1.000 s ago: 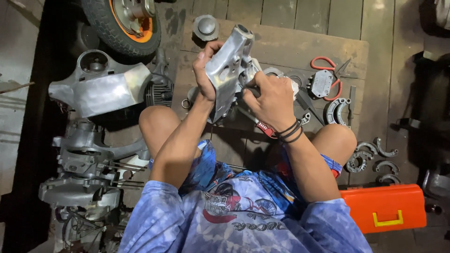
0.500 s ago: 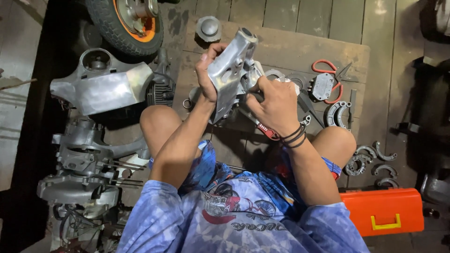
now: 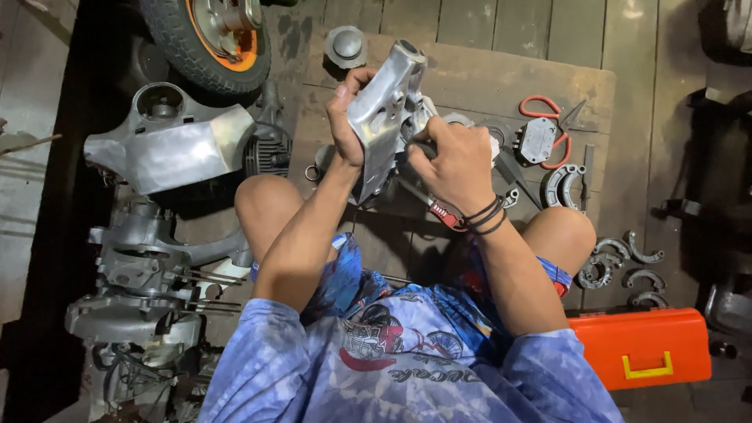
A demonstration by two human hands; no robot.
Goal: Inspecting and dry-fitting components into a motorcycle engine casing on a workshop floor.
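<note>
Your left hand (image 3: 345, 117) is clamped on the cast metal housing (image 3: 384, 117), held up at twelve o'clock; your right hand (image 3: 454, 160) is closed on its lower edge. It looks heavy, rigid, probably oily, so grip the flanges.

You hold a silvery cast-metal engine cover (image 3: 384, 117) up in front of you, above the wooden board. It stands nearly upright, tilted a little to your right, its rounded end uppermost and its long body running down toward your knees. The face toward you is bare, dull aluminium with ribs and recesses. Your left hand (image 3: 348, 117) grips its left edge; your right hand (image 3: 454, 160) presses against its right side, lower down.
</note>
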